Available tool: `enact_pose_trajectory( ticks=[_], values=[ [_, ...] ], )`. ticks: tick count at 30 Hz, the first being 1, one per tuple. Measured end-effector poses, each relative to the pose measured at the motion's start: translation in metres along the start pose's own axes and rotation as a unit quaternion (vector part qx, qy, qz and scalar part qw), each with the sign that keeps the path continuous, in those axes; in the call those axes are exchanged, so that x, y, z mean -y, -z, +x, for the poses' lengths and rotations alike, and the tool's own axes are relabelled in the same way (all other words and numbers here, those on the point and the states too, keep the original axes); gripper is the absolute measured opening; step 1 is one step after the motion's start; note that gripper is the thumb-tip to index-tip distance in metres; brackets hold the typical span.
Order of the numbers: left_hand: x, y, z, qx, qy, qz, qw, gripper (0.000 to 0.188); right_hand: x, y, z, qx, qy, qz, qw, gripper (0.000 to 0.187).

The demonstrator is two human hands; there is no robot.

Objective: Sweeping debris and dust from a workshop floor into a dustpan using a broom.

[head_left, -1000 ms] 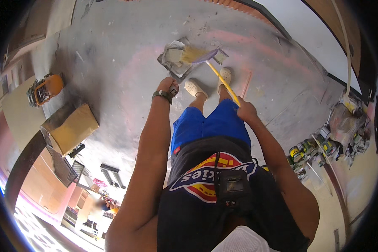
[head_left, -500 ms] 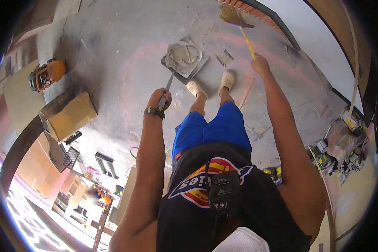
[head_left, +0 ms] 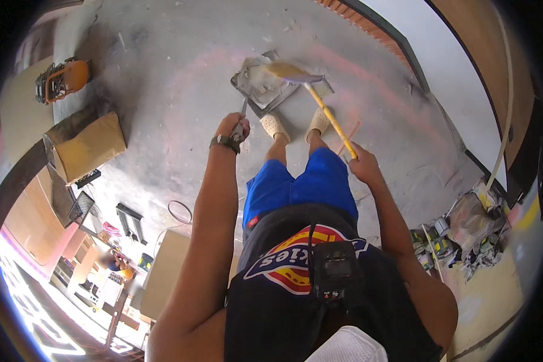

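Observation:
My right hand (head_left: pixel 365 165) is closed round the yellow handle of a broom (head_left: pixel 327 114). The broom's straw head reaches over the right part of a dustpan (head_left: pixel 256 108) and hides some of it. My left hand (head_left: pixel 233 127) grips the dustpan's long grey handle. On the floor just ahead of my shoes, the dustpan holds crumpled, dusty sheets and scraps (head_left: pixel 260 82). A small flat scrap (head_left: pixel 324 88) lies to the dustpan's right, partly behind the broom head.
A bent brown cardboard box (head_left: pixel 93 151) and an orange-and-black machine (head_left: pixel 66 79) stand at the left. Bags and cans (head_left: pixel 464 232) are heaped at the right. A thin strip (head_left: pixel 351 137) lies by my right foot; a white panel (head_left: pixel 437 45) borders the far right.
My right hand has come down and leftward, bringing the broom head from the far right floor to over the dustpan. My left hand keeps its grip on the dustpan handle.

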State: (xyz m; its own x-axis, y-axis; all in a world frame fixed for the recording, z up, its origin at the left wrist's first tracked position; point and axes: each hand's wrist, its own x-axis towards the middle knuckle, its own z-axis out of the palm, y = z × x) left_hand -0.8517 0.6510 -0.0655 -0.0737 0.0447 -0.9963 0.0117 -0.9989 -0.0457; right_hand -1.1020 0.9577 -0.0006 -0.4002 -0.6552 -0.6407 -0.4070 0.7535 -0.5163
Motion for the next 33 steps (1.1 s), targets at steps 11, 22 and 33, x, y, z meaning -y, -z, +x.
enact_pose_trajectory(
  ticks=[11, 22, 33],
  values=[
    [0.009, 0.029, -0.039, 0.037, 0.071, -0.065, 0.995, 0.019, 0.018, 0.067, 0.281, -0.021, 0.004, -0.17, 0.985, 0.038],
    [-0.021, 0.005, 0.002, -0.011, 0.021, -0.023, 0.999, 0.01, -0.013, -0.023, 0.118, 0.088, 0.084, -0.114, 0.986, 0.035],
    [-0.029, 0.072, -0.028, 0.038, 0.043, 0.14, 0.989, 0.014, -0.025, -0.066, -0.111, -0.08, -0.329, 0.202, 0.919, 0.057]
  ],
)
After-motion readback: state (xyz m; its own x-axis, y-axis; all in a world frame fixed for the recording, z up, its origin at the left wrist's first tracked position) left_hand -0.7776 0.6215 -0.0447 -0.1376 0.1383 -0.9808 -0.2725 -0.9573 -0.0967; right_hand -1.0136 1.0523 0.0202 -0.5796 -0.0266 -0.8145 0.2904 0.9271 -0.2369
